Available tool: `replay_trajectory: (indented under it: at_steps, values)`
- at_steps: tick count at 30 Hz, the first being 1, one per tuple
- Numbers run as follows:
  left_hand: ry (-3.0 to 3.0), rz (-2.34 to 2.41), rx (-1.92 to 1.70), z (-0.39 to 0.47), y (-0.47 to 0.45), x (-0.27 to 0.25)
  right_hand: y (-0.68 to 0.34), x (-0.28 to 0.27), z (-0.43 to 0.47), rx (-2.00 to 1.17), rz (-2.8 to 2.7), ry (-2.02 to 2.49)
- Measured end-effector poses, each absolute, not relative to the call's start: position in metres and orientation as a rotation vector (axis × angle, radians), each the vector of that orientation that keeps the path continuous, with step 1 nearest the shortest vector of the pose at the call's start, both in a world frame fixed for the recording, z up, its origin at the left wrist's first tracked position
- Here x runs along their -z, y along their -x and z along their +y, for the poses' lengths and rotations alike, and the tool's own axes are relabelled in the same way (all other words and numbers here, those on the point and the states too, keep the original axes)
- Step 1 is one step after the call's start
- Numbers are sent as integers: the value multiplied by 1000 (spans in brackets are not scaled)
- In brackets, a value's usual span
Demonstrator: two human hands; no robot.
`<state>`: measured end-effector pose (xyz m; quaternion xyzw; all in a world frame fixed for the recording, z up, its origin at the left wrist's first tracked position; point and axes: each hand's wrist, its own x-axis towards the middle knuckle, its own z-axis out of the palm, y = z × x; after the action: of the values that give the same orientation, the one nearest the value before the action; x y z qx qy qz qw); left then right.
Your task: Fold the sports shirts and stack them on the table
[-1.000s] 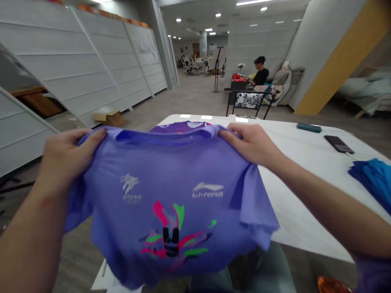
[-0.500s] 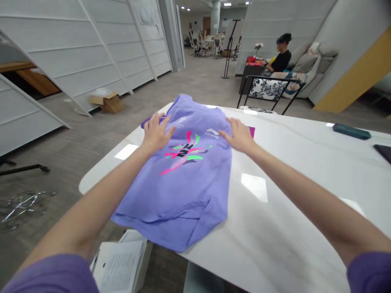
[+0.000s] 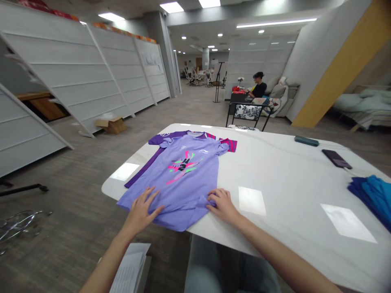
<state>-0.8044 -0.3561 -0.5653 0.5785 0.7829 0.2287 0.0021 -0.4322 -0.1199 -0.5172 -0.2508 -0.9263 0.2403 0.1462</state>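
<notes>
Lavender T-shirt [image 3: 189, 187] lies spread, centre-left of frame.
Left hand [image 3: 143, 211] splayed near hem [image 3: 181, 228], not gripping; right hand [image 3: 224, 205] curled, pinch unclear. Looks light, floppy; best held by hem corners.

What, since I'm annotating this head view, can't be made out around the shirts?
In the head view:
Dark purple shirt: mostly covered by the light purple shirt.
Right hand: whether it pinches fabric, hidden by its curled fingers.
Chest lettering: too small to read.
Blue cloth: partly cut off by the right edge.
</notes>
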Motion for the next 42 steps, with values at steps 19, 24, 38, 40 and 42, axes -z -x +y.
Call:
replay_trajectory:
  at_steps: [19,24,38,40,42]
  values:
    - [-1710,2559,-841,-495,806,555,351,475,-253,-660,-2641,603]
    - [-1595,2583,-1031,-505,800,546,352,474,-273,-553,-2665,644]
    - [-1162,2255,-1385,-525,805,553,316,442,-268,-847,-2643,544]
    - [-1043,2317,-1414,-521,795,572,311,455,-266,-762,-2700,571]
    - [-820,2274,-1527,-513,785,587,308,466,-265,-685,-2725,601]
